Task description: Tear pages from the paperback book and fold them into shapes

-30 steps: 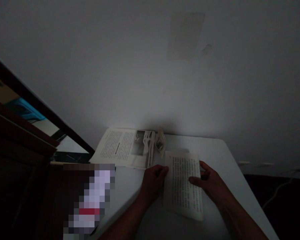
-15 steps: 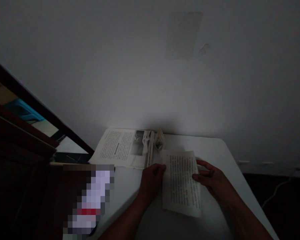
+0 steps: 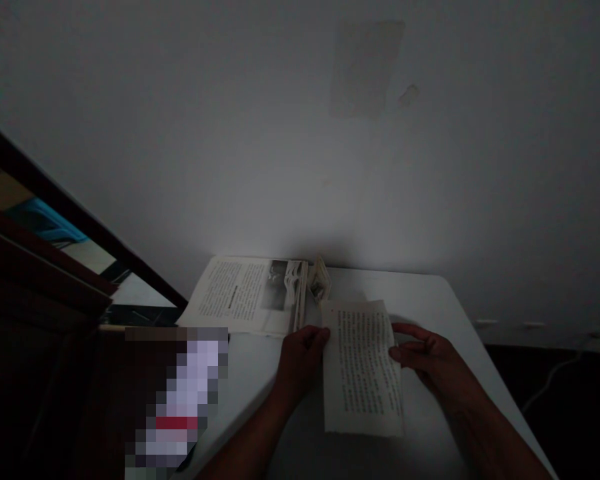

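A printed page (image 3: 363, 373) is held upright-facing over the white table (image 3: 420, 293). My left hand (image 3: 303, 363) pinches its left edge between thumb and fingers. At the right edge, my right hand (image 3: 425, 360) holds the paper with the thumb in front and the fingers partly behind it. Behind the page to the left lies an open book (image 3: 235, 297) with text and a grey picture. A small folded paper piece (image 3: 320, 280) stands beside the book's right side.
A pale wall (image 3: 230, 133) rises behind the table. At the lower left is a blurred, pixelated object (image 3: 195, 380). A dark slanted frame (image 3: 80, 213) runs along the left, with a blue item (image 3: 50, 220) behind it. A cable (image 3: 550, 380) hangs at the right.
The page has tilted slightly and its right side now curves more. My right hand has shifted a little to the right along that edge.
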Available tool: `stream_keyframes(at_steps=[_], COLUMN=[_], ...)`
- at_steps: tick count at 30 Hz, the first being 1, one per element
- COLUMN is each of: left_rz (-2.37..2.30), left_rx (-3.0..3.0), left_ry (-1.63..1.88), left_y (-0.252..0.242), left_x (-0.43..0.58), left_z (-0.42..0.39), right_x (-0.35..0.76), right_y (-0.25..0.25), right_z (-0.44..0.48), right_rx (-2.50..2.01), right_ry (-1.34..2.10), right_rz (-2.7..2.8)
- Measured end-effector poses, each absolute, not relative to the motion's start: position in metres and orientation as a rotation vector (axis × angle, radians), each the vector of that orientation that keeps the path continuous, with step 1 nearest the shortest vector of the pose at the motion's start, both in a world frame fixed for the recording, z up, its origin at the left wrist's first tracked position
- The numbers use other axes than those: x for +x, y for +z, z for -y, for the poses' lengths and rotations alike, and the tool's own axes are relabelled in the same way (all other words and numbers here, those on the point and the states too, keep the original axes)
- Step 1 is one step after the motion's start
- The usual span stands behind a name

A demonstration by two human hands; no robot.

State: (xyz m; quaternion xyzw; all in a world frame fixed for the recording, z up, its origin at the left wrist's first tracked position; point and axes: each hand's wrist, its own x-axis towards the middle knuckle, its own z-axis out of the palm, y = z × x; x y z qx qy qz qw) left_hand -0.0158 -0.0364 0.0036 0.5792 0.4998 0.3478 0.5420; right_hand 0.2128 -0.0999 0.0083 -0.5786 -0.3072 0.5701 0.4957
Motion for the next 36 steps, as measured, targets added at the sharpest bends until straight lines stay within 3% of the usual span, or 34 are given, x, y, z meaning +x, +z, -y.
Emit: stream_keyframes(at_steps=[8,13,18,26,36], left_rz=[-1.062,-0.915,-0.977,-0.984,-0.961], left_rx=[1.221,1.117,1.127,1.130,1.068], left_ry=[0.889,0.750,0.719,0.773,0.771], left_y=[0.007,0.004,0.001,0.002,-0.002], left_x=[-0.019,-0.020,-0.018,-0.019,-0.019], left_z=[0.036,0.037,0.038,0.038,0.037], right_x=[0.212,0.212,0.209,0.199,0.201], right_y=[0.005,-0.001,0.000,0.009,-0.003], right_z=[0.100,0.100,0.099,0.101,0.103], right_rx=[-1.361,-1.353,-1.368,-1.273,-1.235], right_ry=[1.401,1.380,1.307,1.466,1.328], right_rz=[0.725,0.735,0.771,0.849,0.839])
